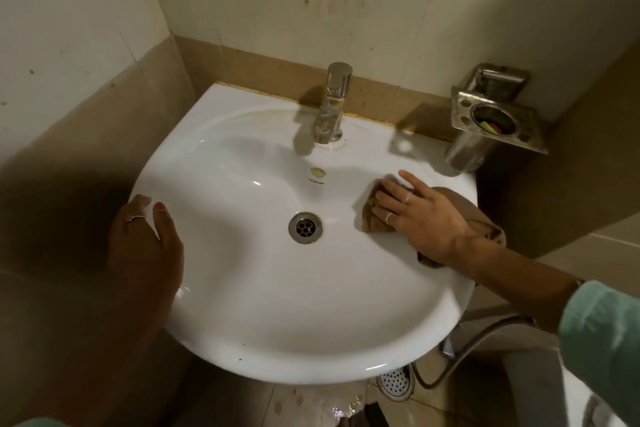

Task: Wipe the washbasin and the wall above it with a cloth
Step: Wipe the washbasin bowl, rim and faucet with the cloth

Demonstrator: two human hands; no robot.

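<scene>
A white washbasin point(277, 305) fills the middle of the view, with a chrome tap point(333, 104) at its back and a metal drain point(305, 227) in the bowl. My right hand point(420, 218) lies flat on a brown cloth point(372, 215), pressing it against the bowl's right inner slope just under the rim. The cloth bunches out behind the wrist over the basin's right edge. My left hand point(145, 236) rests on the basin's left rim, thumb inside the bowl, holding nothing. The cream wall point(311, 0) above the basin shows stains and small spots.
A steel toothbrush holder point(495, 121) with a soap dish above it is fixed to the wall at the basin's back right corner. A brown tile band point(270, 66) runs behind the basin. A hose point(464, 357) and a floor drain point(394, 381) lie below right.
</scene>
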